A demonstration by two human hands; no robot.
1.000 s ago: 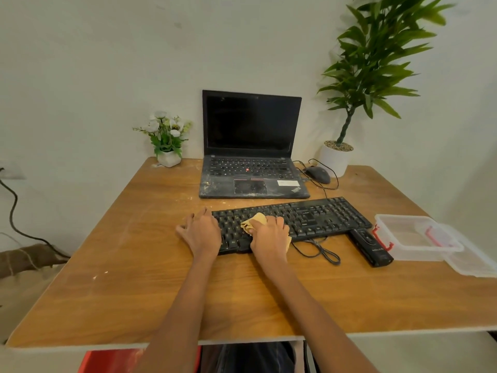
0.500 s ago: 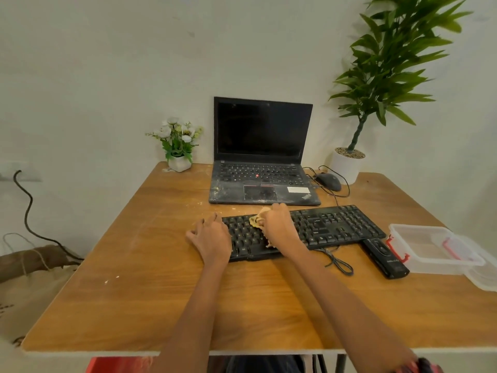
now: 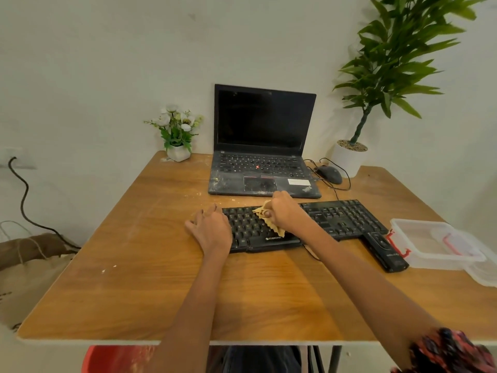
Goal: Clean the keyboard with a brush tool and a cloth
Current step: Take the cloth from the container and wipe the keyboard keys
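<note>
keyboard: black one (image 3: 304, 224) is lying across the middle of the desk (image 3: 166, 286), just in front of the dusty laptop (image 3: 265, 146)
right hand: it (image 3: 286, 212) is bunching the yellow cloth (image 3: 269, 218) in curled fingers and pressing it down on the keys near the middle of the board
left hand: it (image 3: 212, 228) is lying flat with fingers relaxed on the left end of the keyboard, bracing it, holding nothing
brush tool: I'm guessing it's the black stick-shaped thing (image 3: 384, 250) touching the keyboard's right front corner, can't tell for sure
what could go wrong: the cloth's loose corner is hanging over the keys, so it could snag a keycap if dragged hard; crumbs are sitting between keyboard and laptop, and wiping away from the body could shove them onto the laptop
more risk: the cable (image 3: 312, 251) is looping under the right forearm, an elbow could tug it
edges and room: plenty of bare desk left and front; right side is crowded by the clear plastic box (image 3: 433, 246), which is sitting near the desk's right edge; the mouse (image 3: 329, 175) is parked well behind
</note>
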